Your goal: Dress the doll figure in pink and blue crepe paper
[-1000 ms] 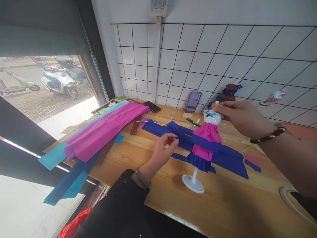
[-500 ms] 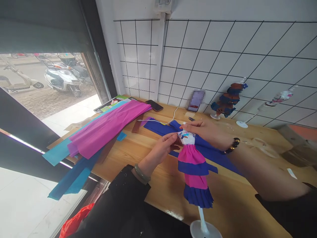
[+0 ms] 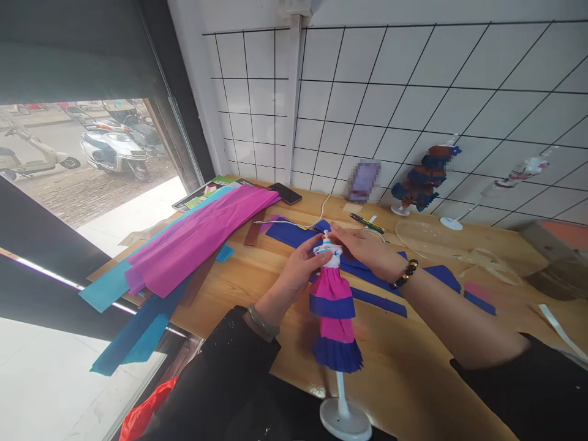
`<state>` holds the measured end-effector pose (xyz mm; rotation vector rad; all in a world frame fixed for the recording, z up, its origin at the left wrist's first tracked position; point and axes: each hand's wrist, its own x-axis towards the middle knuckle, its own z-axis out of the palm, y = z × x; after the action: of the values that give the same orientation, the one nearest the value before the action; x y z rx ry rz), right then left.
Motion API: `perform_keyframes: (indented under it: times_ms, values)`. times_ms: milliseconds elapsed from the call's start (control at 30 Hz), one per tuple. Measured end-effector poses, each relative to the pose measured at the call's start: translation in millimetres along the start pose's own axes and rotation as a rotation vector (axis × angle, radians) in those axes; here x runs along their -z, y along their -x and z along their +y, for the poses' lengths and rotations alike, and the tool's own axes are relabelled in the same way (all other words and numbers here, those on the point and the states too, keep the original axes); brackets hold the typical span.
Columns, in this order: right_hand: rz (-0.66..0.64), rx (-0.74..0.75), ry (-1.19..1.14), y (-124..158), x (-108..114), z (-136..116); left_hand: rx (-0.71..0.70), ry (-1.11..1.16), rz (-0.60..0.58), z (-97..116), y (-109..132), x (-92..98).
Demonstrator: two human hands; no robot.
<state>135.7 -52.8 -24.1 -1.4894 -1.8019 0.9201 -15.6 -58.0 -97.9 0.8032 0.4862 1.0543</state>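
Observation:
A small doll dress form (image 3: 329, 257) on a white stand (image 3: 345, 419) wears a white patterned bodice and a tiered ruffled skirt (image 3: 337, 327) in pink and dark blue crepe paper. My left hand (image 3: 301, 266) grips the bodice, thumb across its front and fingers at its side. Against the opposite shoulder is my right hand (image 3: 370, 250), closed, with its fingertips partly hidden behind the form's neck. Dark blue crepe paper pieces (image 3: 287, 231) lie on the wooden table (image 3: 243, 275) behind the hands.
Pink crepe paper sheets (image 3: 202, 239) lie at left over teal ones (image 3: 133, 334). A dark phone (image 3: 285, 193), a white cable (image 3: 294, 224) and scissors (image 3: 367, 222) are at the back. By the tiled wall stand another dressed form (image 3: 420, 177) and a patterned one (image 3: 523, 171).
The dress form has shifted left and turned more upright, its base now further into view. My left thumb now lies across the bodice, and my right hand has moved left to the shoulder.

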Motion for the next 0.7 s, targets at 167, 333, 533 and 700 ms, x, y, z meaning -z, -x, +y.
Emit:
perform_keyframes:
  times_ms: [167,333,533,700]
  values:
    - [0.135,-0.108,-0.187,27.6,-2.8,10.1,-0.055,0.138,0.053,10.3,1.6,0.5]
    - [0.261,0.116,-0.125,76.5,-24.6,14.8,0.027,0.262,0.11,20.4,4.7,3.4]
    - [0.256,0.411,0.182,98.7,-43.6,16.4,0.13,0.272,0.076,19.4,6.4,7.4]
    - [0.404,0.461,0.232,92.1,-49.8,16.8,0.102,0.26,0.072,19.7,6.9,6.1]
